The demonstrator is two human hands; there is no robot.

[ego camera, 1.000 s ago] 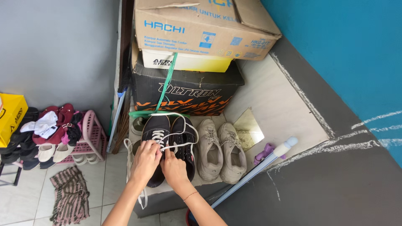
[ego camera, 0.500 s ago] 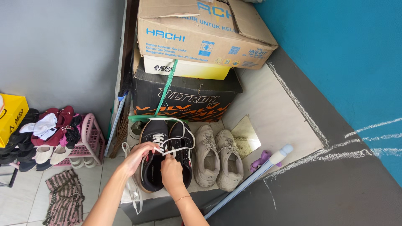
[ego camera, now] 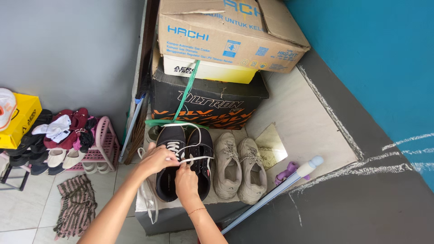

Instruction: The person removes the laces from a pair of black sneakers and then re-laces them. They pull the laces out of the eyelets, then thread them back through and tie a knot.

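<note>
Your left hand (ego camera: 158,159) and right hand (ego camera: 186,178) meet over the black shoes (ego camera: 183,158), which stand side by side on the ledge (ego camera: 149,205) with toes pointing away from you, toward the black box (ego camera: 208,101). Both sets of fingers are pinched narrow on the white lace (ego camera: 196,159), which runs crosswise from your fingertips to the right, over the right shoe. The left hand sits higher, over the left shoe's eyelets; the right is nearer you, between the two shoes.
</note>
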